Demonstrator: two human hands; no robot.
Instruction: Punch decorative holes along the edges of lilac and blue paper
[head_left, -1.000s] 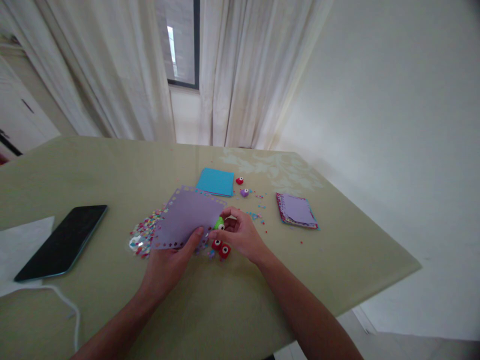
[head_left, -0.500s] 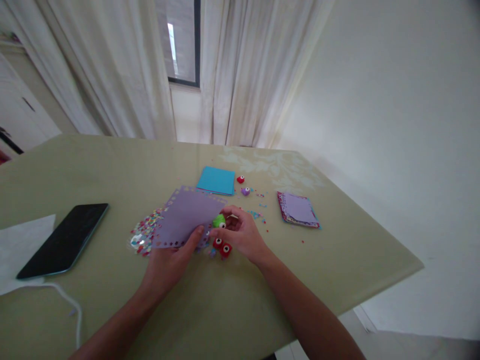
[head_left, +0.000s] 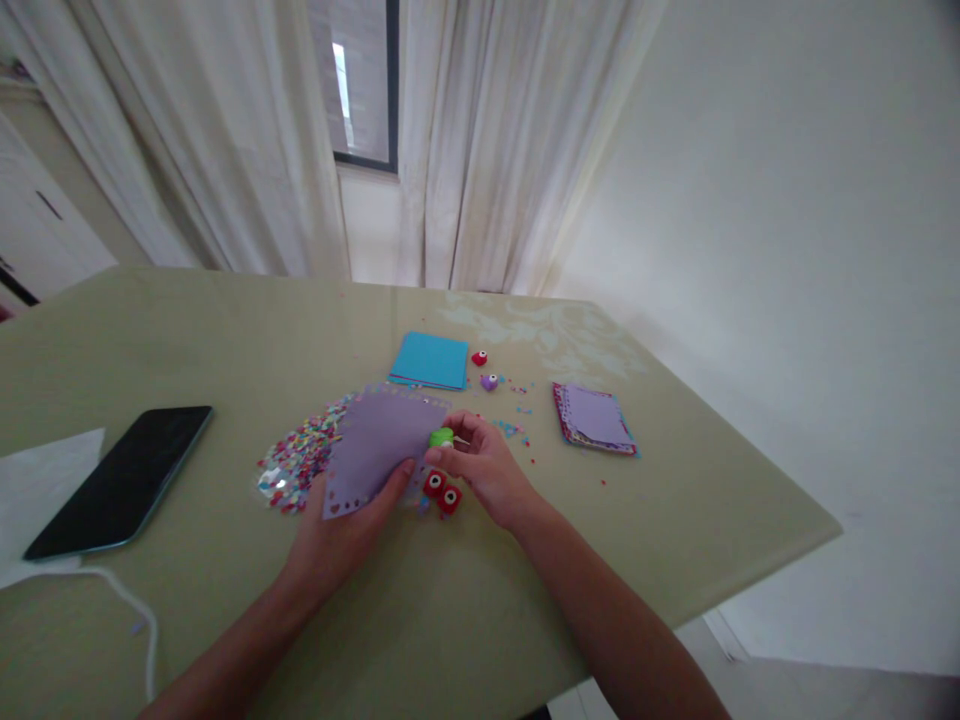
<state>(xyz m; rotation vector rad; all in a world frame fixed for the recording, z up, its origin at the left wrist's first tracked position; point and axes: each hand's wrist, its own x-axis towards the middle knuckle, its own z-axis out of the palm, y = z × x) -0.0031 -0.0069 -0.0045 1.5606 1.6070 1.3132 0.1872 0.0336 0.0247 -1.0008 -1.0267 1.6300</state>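
A sheet of purple paper (head_left: 382, 440) with small shapes punched along its edges is held up by my left hand (head_left: 349, 525), thumb on top and fingers hidden beneath. My right hand (head_left: 484, 465) is closed on a small green craft punch (head_left: 442, 438) with an eye-like white part, at the paper's right edge. Whether the paper sits in the punch's slot I cannot tell. Two red punches (head_left: 442, 491) rest on the table just below. Bits of coloured confetti (head_left: 300, 455) lie in a pile left of the paper, partly covered by it.
Farther back lie a blue paper stack (head_left: 431, 361), a red punch (head_left: 479, 358) and a purple punch (head_left: 490, 382). A stack of punched papers (head_left: 598, 420) sits to the right. On the left are a black tablet (head_left: 124, 485), a white sheet (head_left: 45, 480) and a white cable (head_left: 139, 600).
The purple paper has turned and shifted a little, so more confetti shows at its left. My right hand and the green punch have moved slightly to the right.
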